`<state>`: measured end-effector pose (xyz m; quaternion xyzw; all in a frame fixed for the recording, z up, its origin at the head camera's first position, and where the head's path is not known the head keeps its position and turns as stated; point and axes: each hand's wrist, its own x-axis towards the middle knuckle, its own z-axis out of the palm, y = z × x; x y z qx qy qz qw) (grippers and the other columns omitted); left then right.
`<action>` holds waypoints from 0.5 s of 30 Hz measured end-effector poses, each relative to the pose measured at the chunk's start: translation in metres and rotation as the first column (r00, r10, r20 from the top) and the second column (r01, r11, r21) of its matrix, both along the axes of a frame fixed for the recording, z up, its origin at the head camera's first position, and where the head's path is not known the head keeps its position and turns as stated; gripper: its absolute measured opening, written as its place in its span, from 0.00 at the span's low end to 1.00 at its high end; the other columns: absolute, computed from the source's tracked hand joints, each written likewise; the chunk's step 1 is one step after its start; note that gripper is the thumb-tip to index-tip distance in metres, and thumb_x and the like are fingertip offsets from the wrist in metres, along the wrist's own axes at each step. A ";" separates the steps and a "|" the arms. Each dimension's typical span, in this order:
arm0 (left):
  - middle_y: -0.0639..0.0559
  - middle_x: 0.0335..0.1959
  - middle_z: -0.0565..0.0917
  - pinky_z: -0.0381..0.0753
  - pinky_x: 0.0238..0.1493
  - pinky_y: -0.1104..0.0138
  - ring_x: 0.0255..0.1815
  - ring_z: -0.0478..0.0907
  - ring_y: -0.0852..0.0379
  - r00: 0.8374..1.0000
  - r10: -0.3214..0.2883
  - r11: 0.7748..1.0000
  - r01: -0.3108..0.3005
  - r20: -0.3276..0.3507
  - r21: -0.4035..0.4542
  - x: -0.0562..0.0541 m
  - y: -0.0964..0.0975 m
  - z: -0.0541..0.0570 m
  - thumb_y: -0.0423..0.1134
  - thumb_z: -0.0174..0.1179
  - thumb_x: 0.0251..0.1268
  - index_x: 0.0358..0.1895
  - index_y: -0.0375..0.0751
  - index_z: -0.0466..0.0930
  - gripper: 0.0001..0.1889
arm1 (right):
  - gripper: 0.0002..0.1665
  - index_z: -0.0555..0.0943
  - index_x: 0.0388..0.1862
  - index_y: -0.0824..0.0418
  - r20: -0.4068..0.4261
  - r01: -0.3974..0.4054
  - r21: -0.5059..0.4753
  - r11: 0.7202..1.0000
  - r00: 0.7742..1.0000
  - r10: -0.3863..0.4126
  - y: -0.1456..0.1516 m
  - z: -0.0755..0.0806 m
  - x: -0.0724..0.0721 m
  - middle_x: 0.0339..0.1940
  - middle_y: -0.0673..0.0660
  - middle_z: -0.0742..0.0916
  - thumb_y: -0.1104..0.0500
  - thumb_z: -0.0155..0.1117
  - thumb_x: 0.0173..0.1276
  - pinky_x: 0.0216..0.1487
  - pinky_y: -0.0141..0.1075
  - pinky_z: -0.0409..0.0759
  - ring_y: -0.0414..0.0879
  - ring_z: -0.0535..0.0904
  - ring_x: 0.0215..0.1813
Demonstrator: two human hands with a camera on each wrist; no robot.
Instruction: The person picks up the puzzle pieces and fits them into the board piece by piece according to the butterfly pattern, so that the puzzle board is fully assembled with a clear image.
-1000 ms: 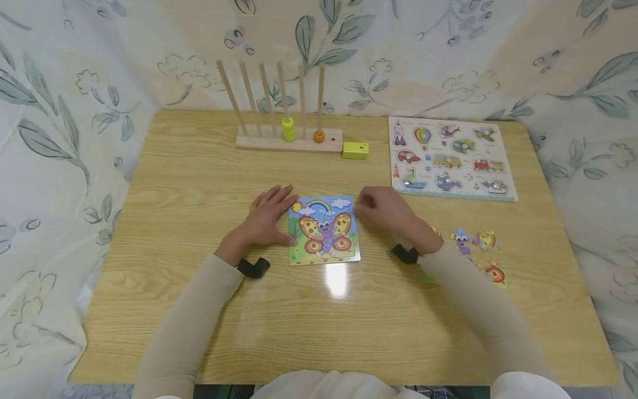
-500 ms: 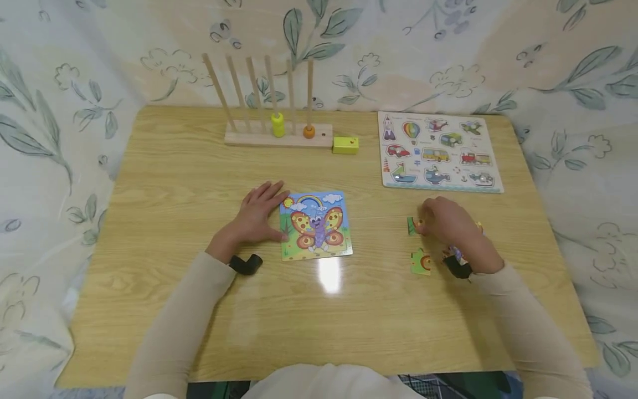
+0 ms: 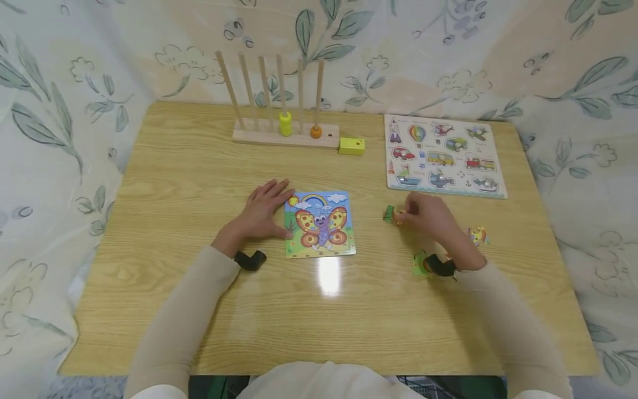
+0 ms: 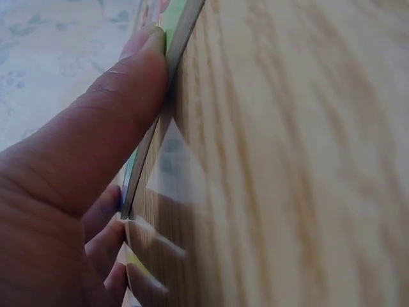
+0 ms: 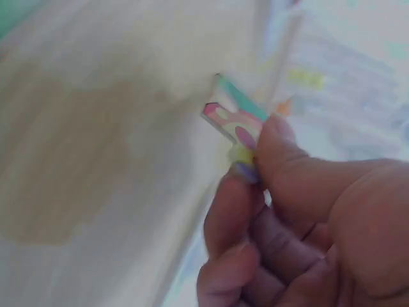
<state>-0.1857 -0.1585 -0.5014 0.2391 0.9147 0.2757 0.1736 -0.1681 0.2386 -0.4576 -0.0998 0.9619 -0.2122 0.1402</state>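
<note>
Left hand against a butterfly puzzle, right hand pinching a patterned puzzle piece.
The left hand lies with fingers spread, thumb and fingertips touching the left side of the puzzle, which lies mid-table. Right of the puzzle and apart from it, the right hand has thumb and fingertip closed on the piece. Near its wrist lies a green loose piece; farther right, a yellow loose piece.

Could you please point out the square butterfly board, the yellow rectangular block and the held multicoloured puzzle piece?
Square butterfly board (image 3: 322, 225): head view, butterfly's purple body.
Yellow rectangular block (image 3: 351, 147): head view, visible middle.
Multicoloured puzzle piece (image 5: 240, 125): right wrist view, printed face.
</note>
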 end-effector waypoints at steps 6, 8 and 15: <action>0.50 0.80 0.45 0.33 0.75 0.44 0.80 0.34 0.46 1.000 0.004 1.000 -0.004 0.003 -0.016 0.001 -0.002 0.000 0.58 0.75 0.41 0.76 0.47 0.54 0.56 | 0.14 0.75 0.26 0.58 0.020 -0.178 -0.266 0.947 0.982 0.190 -0.095 0.006 -0.016 0.23 0.51 0.77 0.54 0.70 0.61 0.28 0.34 0.66 0.44 0.69 0.27; 0.50 0.80 0.45 0.33 0.75 0.45 0.80 0.34 0.46 1.000 0.006 1.000 -0.006 0.003 -0.015 0.001 -0.002 0.000 0.58 0.75 0.41 0.76 0.47 0.55 0.56 | 0.14 0.75 0.26 0.57 0.053 -0.221 -0.308 0.925 0.967 0.249 -0.124 0.003 -0.020 0.21 0.50 0.77 0.53 0.71 0.61 0.27 0.33 0.66 0.43 0.69 0.25; 0.51 0.80 0.45 0.34 0.75 0.44 0.80 0.35 0.46 1.000 -0.009 1.000 0.008 -0.020 -0.021 -0.001 -0.001 0.001 0.59 0.74 0.41 0.75 0.47 0.55 0.56 | 0.15 0.76 0.29 0.59 0.141 -0.234 -0.279 0.931 0.949 0.281 -0.174 -0.013 -0.030 0.20 0.51 0.82 0.53 0.73 0.57 0.22 0.31 0.71 0.41 0.74 0.20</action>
